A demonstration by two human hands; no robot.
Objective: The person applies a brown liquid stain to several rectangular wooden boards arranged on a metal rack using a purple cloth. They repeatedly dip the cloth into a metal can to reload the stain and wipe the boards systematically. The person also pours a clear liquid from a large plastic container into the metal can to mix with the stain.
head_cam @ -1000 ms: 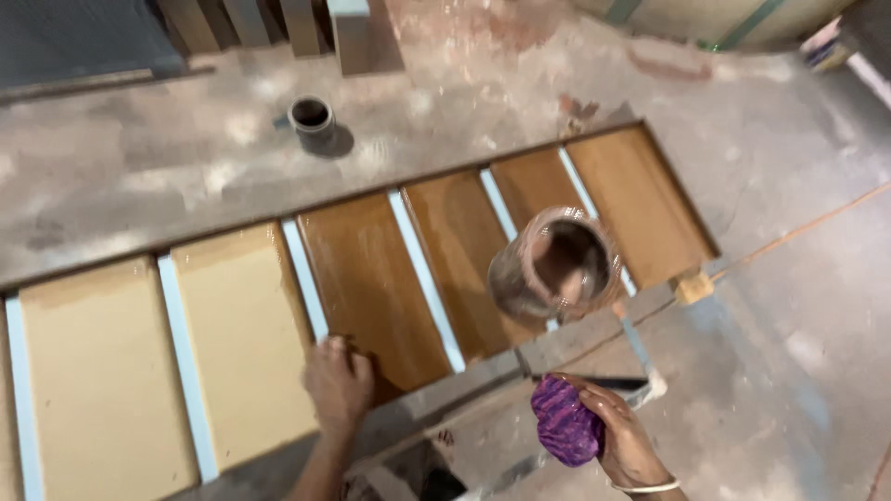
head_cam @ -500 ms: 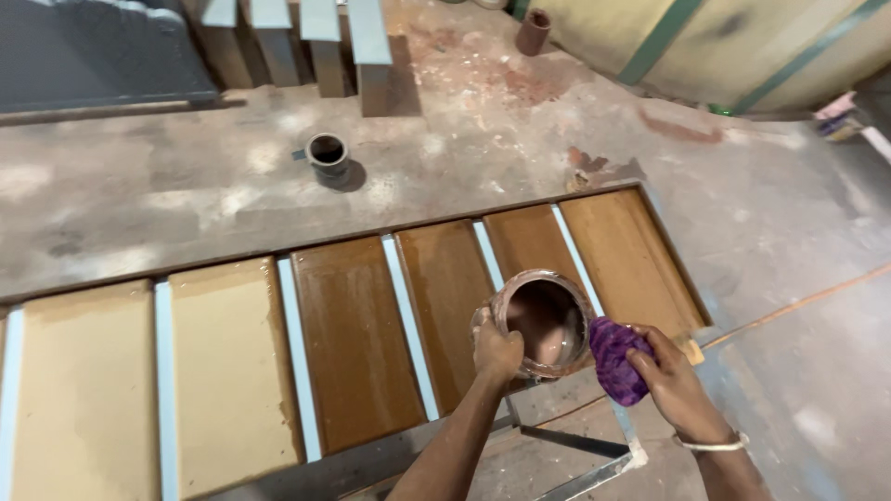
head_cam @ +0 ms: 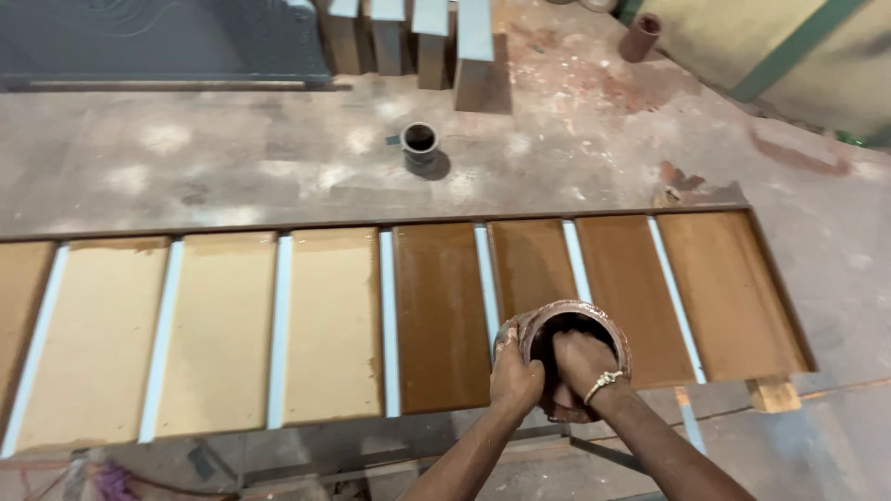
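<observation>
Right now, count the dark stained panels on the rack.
4. The stained panels lie side by side at the rack's right end; the can and both hands cover part of the second.

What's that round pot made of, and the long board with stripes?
The pot looks like metal, smeared all over with brown stain; its thin rim suggests a tin. The board seems wooden: pale, matte panels on one side, darker glossy brown on the other, with light strips between.

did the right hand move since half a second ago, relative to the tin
Yes. The right hand was outside the brown tin at its right side, holding a purple cloth; now it is plunged down inside the tin's mouth.
</observation>
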